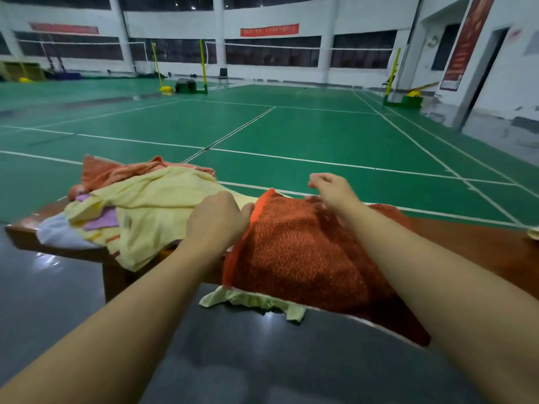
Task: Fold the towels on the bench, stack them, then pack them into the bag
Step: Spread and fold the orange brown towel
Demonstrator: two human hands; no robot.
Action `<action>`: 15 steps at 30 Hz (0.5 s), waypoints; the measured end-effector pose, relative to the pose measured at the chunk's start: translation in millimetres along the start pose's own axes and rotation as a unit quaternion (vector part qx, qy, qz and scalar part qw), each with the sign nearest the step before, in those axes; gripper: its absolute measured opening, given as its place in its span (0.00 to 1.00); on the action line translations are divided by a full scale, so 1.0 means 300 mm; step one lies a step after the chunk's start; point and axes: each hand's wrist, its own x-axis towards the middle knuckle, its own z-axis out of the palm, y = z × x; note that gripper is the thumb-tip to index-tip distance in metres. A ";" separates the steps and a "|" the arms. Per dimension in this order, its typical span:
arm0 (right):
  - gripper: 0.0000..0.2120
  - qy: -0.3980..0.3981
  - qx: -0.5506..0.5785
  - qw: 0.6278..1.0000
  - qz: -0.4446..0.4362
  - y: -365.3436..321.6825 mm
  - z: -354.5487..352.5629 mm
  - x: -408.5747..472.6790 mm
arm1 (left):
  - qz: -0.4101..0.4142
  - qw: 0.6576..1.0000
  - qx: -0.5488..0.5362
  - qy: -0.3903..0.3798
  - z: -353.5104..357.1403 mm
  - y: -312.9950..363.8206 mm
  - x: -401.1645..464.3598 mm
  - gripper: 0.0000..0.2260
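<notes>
I am spreading the orange towel [303, 258] flat on the table [481, 246] before the first fold. To do it well, I think I must pull its far corners apart evenly, so no wrinkle stays inside. My left hand [217, 220] lies on the towel's left edge; I cannot tell if the fingers pinch it. My right hand [332, 191] hangs over the far edge, fingers loosely curled and holding nothing. The towel covers the table's middle and drops over the near edge. The unfolded pile [140, 205] sits toward the left end, touching my left hand. I see no bag.
</notes>
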 end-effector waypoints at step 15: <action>0.23 0.015 -0.466 0.852 0.238 0.098 -0.535 -0.197 | -0.081 0.983 -0.074 -0.151 0.130 0.091 0.137 0.24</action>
